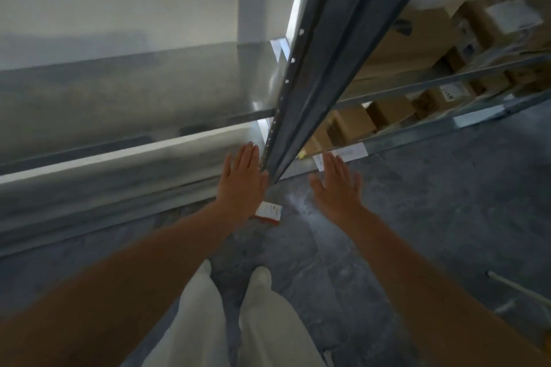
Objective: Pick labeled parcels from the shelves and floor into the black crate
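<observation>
My left hand [243, 179] and right hand [337, 185] are both spread flat, holding nothing. The small red-and-white parcel [269, 212] lies on the concrete floor [417, 202] by my left wrist. I'd crouch and pinch it squarely across its edges. White face up, red edge toward me; long axis unclear, since my wrist hides part.

The left hand [241, 185] and right hand [337, 188] are bare, and behind each wrist the forearm is bare too, uncovered all the way back to the lower corners of view. Below the hands, between the two forearms, are loose, wide-legged trousers [205, 325] of off-white cloth with soft lengthwise folds. From each hem, on the side nearer the hands, shows the rounded toe of a pale off-white shoe [262, 274], too blurred for detail.
</observation>
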A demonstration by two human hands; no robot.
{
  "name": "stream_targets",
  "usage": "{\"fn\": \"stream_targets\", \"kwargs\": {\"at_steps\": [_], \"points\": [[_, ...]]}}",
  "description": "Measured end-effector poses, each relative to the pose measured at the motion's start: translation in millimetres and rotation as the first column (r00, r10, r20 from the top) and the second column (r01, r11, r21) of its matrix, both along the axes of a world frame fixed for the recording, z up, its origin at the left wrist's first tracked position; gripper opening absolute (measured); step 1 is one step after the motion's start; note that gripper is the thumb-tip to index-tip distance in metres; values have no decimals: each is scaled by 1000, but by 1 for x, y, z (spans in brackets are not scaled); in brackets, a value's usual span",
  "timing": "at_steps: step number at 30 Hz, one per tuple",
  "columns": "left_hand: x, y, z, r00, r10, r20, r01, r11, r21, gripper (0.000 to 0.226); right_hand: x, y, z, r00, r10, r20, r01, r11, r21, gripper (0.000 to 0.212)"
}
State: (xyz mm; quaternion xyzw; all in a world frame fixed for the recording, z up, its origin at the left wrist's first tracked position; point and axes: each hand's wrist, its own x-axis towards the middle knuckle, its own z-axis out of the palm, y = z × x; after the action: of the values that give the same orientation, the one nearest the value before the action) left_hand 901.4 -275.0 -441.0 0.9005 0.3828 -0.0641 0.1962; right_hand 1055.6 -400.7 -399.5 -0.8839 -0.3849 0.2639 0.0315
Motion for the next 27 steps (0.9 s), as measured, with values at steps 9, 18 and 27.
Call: {"fn": "stream_targets", "kwargs": {"at_steps": [9,18,27], "points": [[-14,-26,-96,966,239,-95,-257,879,-401,38,47,-32,-112,987,-149,-52,145,986,-77,63],[-29,-46,-248,950,296,-103,-306,802,-513,33,49,-50,-263,978,-195,-81,182,973,-142,64],[-14,-53,-405,885,419,-203,-456,690,-562,29,44,-73,-421,950,-279,-141,243,942,-231,62]]}}
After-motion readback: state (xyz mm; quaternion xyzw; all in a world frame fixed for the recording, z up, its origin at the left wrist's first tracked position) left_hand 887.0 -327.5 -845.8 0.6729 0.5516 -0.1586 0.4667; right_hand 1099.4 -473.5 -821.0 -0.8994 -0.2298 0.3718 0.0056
